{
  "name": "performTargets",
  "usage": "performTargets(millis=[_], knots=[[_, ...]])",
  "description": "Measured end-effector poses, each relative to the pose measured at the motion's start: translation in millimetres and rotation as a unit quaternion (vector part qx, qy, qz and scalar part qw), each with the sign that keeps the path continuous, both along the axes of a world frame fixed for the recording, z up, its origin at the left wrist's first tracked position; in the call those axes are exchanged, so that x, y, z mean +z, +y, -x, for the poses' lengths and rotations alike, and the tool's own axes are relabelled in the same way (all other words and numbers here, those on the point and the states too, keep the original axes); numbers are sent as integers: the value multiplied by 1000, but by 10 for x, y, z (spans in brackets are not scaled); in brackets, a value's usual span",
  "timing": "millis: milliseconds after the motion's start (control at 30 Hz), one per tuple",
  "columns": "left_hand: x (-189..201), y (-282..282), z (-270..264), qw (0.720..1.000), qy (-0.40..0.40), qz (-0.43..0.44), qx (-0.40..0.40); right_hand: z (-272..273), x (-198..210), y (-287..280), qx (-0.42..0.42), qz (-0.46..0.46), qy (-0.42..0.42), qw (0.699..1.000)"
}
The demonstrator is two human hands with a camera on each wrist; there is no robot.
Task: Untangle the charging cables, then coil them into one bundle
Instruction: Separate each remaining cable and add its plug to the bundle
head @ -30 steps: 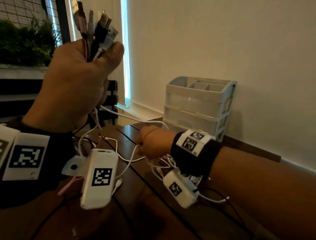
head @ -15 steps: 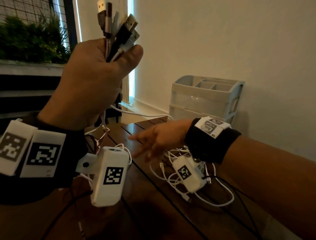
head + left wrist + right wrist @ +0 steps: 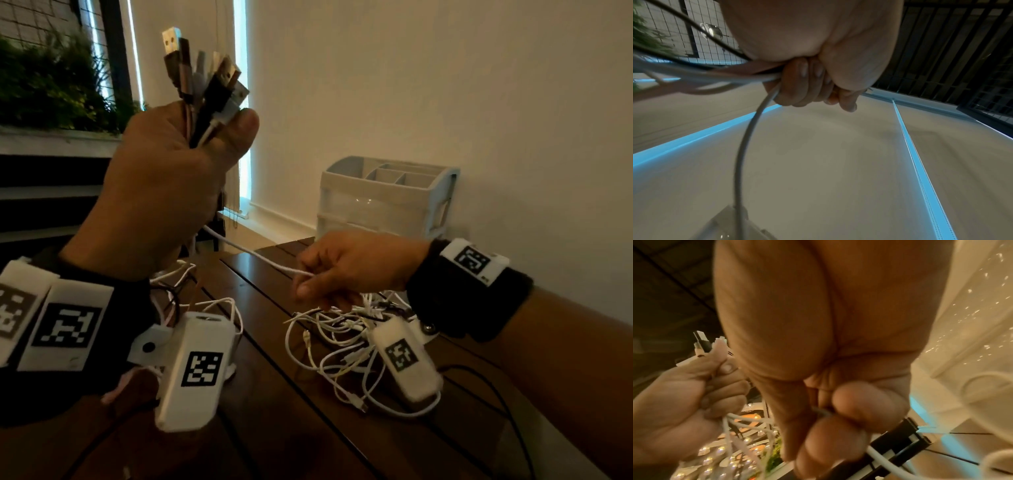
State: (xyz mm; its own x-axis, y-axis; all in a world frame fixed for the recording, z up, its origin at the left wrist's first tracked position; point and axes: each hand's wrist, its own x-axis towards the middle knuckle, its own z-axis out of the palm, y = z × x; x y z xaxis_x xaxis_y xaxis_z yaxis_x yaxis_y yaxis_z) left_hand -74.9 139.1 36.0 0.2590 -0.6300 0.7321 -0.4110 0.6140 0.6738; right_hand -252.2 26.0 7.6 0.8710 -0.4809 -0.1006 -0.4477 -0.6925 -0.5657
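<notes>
White, black and pink cables point(image 3: 329, 346), several, thin and limp; judged light, with no stiffness to hold a shape and smooth jackets likely to slip under a loose grip.

Plugs point(image 3: 205, 82): USB ends gathered upright and fanned above the left hand point(image 3: 161, 192). Rigid and likely the only firm hold; the jackets just below them look the best place to grip.

Left hand: raised at 10 o'clock in the head view, fist wrapped tight round the gathered cables just under the plugs; the left wrist view shows fingers point(image 3: 803, 84) curled round them.

White cable point(image 3: 253, 255): one strand running from under the left fist toward 4 o'clock, drawn nearly straight, to the right hand point(image 3: 346, 267).

Right hand: low at centre, thumb and fingertips point(image 3: 863, 404) pinching that strand; the other fingers are curled.

Tangle: loose loops heaped on the table point(image 3: 274, 394), directly below and at 5 o'clock of the right hand, small connectors poking out. Likely to snag if pulled fast; draw each strand slowly.

Organizer point(image 3: 387, 198): plastic, at 1 o'clock, against the wall.
</notes>
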Motion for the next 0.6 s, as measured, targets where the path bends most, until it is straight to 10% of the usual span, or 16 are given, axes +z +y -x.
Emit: performTargets(millis=[333, 467, 600], knots=[[64, -37, -478, 977, -12, -22, 210, 632, -170, -520, -202, 107, 66, 971], [-71, -61, -182, 966, -94, -54, 233, 474, -71, -327, -154, 130, -86, 976], [-52, -99, -165, 972, -72, -33, 221, 196, -235, -156, -72, 114, 57, 989]])
